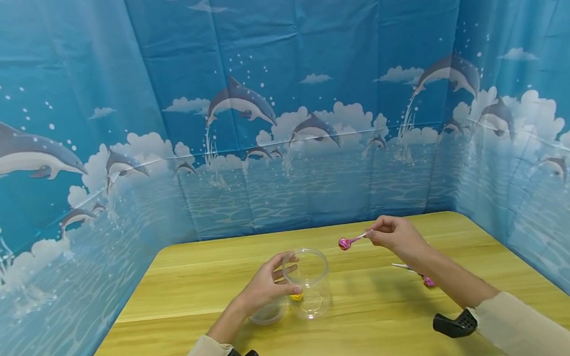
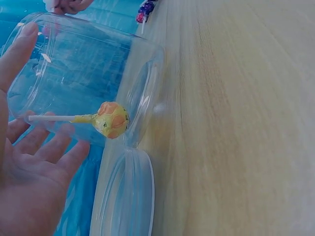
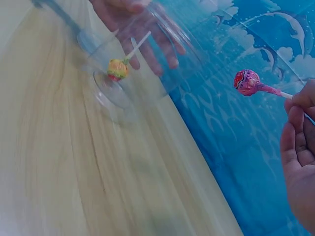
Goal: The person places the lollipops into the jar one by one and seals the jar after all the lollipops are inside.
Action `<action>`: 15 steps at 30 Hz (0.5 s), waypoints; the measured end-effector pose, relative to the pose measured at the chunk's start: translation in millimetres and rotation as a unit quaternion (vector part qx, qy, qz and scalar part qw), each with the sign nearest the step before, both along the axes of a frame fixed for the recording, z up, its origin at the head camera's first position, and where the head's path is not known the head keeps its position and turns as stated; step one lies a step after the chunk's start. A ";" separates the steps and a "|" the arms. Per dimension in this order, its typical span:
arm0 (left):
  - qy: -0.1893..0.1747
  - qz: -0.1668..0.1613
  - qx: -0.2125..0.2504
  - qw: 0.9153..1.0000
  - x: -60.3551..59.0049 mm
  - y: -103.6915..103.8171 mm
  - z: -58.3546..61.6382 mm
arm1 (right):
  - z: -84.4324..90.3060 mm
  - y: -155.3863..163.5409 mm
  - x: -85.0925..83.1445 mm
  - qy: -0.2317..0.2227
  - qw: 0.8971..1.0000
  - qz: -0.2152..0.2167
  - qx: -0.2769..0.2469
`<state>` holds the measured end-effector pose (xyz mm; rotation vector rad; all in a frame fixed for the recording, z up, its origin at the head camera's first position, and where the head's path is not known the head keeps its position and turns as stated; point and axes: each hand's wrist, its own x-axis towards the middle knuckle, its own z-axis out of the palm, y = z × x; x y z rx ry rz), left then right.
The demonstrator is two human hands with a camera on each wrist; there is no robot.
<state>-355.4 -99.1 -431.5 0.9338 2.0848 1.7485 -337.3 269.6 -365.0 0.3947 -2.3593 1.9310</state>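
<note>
My left hand (image 1: 268, 288) grips the side of a clear plastic jar (image 1: 320, 304), thumb in front and fingers behind. The jar stands upright and uncovered on the table. Inside it leans a yellow-and-orange wrapped lollipop (image 2: 112, 120), its white stick pointing toward the rim. Right of the jar and above the table, my right hand (image 1: 397, 239) pinches the white stick of a pink lollipop (image 1: 345, 243). That lollipop's wrapped head (image 3: 246, 82) points toward the jar.
A clear round lid (image 1: 268, 313) rests on the yellow wood-grain table (image 1: 367, 333), left of the jar. Other wrapped lollipops (image 1: 428, 282) lie on the right, partly hidden under my right forearm. A blue dolphin-print curtain (image 1: 286, 189) hangs around the table.
</note>
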 end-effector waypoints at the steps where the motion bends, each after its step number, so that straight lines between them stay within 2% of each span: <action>1: 0.001 0.001 -0.001 1.000 0.1 -0.3 0.3 | 1.1 -4.1 -1.1 0.000 1.000 0.005 -0.006; 6: 0.003 0.009 -0.002 1.000 2.0 -0.6 1.1 | 4.0 -24.7 -5.5 0.003 0.998 0.049 -0.035; 9: 0.002 0.007 0.002 1.000 3.2 0.2 1.3 | 2.6 -34.4 -6.6 0.004 0.997 0.075 -0.031; 15: 0.002 0.007 0.002 1.000 3.8 1.2 2.9 | 0.4 -53.4 -10.9 0.015 0.995 0.099 -0.017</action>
